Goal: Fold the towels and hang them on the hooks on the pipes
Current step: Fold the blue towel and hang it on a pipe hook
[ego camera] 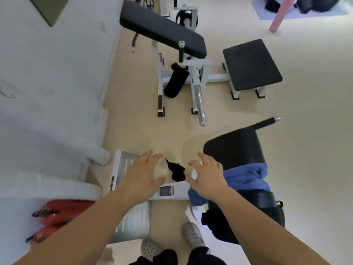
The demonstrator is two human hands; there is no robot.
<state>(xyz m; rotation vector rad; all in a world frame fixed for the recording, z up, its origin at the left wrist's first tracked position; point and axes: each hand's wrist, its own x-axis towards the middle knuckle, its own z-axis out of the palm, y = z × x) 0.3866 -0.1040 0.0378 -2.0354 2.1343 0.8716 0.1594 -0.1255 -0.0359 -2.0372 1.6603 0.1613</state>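
A blue towel lies crumpled over the black padded seat of a gym machine at lower right. My right hand hovers just left of it, fingers spread, holding nothing. My left hand is stretched out at the same height, open and empty, above the machine's white frame. A small black cloth item sits between the two hands. White pipes run along the wall at left; no hooks are visible on them.
A white-framed bench machine with black pads and a square black seat stands ahead on the beige floor. Red items hang at lower left. A pink pole and dark bags are at far right. My grey clogs are below.
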